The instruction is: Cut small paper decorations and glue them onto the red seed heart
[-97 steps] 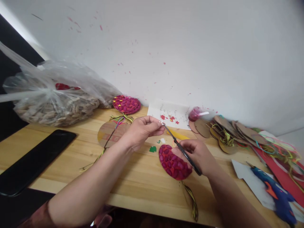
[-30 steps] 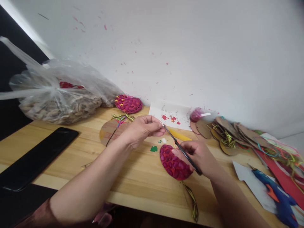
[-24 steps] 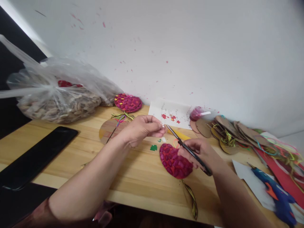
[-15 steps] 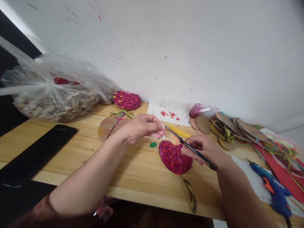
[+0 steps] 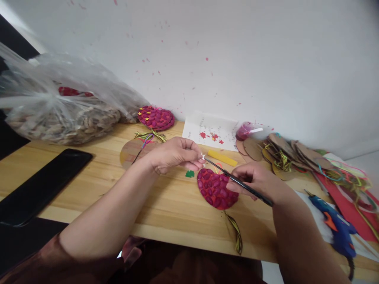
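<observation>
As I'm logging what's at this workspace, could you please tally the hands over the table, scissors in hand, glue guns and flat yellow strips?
Hands: 2
Scissors: 1
Glue gun: 1
Yellow strip: 1
Total: 5

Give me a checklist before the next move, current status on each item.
1. Left hand has the small white piece pinched: ok.
2. Right hand has the scissors in grip: ok.
3. Scissors' tips well clear of the left hand: not ok, they're right at the piece, close to that hand.
4. Scissors fully shut: cannot tell.
5. Magenta studded disc lying on the wooden tabletop: ok.
6. Glue gun switched off: cannot tell.
</observation>
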Tool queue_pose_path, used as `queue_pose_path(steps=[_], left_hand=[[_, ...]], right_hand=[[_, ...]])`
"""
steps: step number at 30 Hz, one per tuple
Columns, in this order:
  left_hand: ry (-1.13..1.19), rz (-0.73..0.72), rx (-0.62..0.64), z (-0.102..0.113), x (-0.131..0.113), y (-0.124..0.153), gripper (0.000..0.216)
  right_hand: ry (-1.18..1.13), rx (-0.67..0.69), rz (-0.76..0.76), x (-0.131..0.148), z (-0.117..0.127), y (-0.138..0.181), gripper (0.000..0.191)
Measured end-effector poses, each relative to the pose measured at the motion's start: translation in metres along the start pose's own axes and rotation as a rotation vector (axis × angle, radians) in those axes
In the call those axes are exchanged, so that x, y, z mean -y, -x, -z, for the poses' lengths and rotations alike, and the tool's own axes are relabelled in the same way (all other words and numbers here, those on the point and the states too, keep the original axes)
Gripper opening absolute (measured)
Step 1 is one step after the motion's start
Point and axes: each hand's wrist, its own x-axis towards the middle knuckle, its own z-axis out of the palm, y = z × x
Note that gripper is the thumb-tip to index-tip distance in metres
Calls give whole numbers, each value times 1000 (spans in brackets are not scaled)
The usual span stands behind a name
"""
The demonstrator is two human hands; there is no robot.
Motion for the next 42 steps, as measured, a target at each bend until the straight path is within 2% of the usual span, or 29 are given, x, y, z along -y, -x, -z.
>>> queue_pose_path(steps=[13,27,42], left_hand=[[-53,9,22,1,1,0,14],[-90,32,22,0,0,0,7],[-98,31,49,3,2,-1,10]], right_hand=[[15,14,-36,0,0,2,42],[196,-7,27,1,1,1,49],[229,-6,8,2,0,1,48]])
